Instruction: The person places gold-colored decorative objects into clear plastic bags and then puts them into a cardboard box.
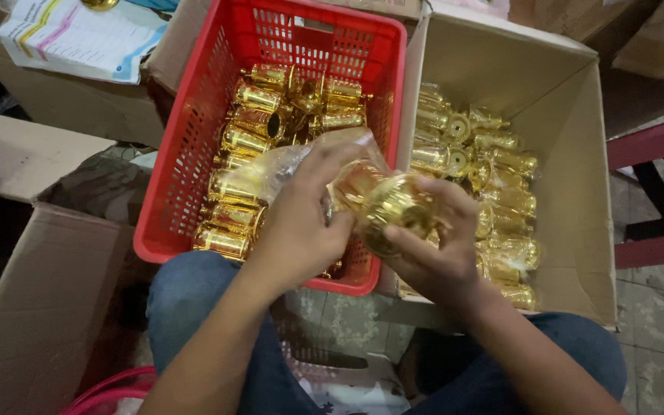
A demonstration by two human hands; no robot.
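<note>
My right hand [433,257] grips a shiny gold cup-shaped piece [390,206] from below, over the gap between two containers. My left hand [301,219] holds a clear plastic bag [286,165] that wraps the top of that gold piece. Behind my hands a red plastic basket [194,131] holds several bare gold pieces [259,115]. To the right, a cardboard box [578,169] holds several gold pieces in clear bags [493,177].
Open cardboard boxes [32,253] stand at the left. A printed sheet [78,34] lies on a box at top left. A red plastic stool [655,192] stands at the right on a tiled floor. My knees in blue jeans [194,307] are below.
</note>
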